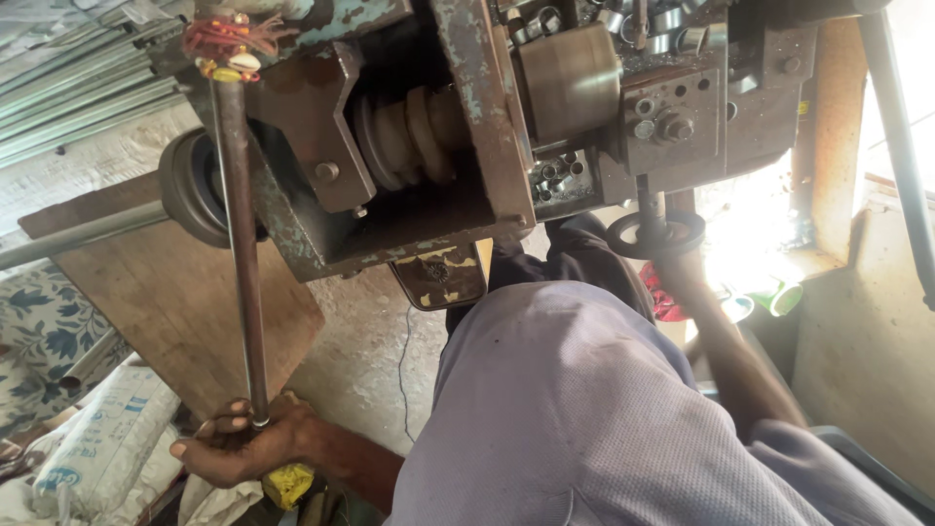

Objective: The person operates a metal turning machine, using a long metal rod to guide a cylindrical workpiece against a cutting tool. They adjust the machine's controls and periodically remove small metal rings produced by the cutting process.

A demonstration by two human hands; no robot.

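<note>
**Person seated at an old lathe, one hand on a long lever rod, the other at a handwheel**

Seen from a camera on the person's head, looking down across a grey-shirted torso. The left hand (239,443) is at the lower left, its grip closed around the bottom end of a long, thin, rusty steel rod (243,263). The rod rises almost straight up to the top of the machine, where red thread and small beads (229,44) are tied about it. Holding the rod at its far end would give the most leverage.

The right hand (682,268) reaches forward to a small black round handwheel (654,234) beneath the machine's carriage. The wheel hides the fingers, so I cannot tell whether the grip is closed on it or only resting there.

Between the two hands stands the worn, rust-brown lathe with flaking blue-green paint (467,127), with a stepped belt pulley (414,136) and a smooth steel chuck cylinder (570,83). Short cut metal rings (555,175) lie in a tray under the chuck. A brown wooden board (185,302) leans at the left, beside white woven sacks (107,438).
</note>
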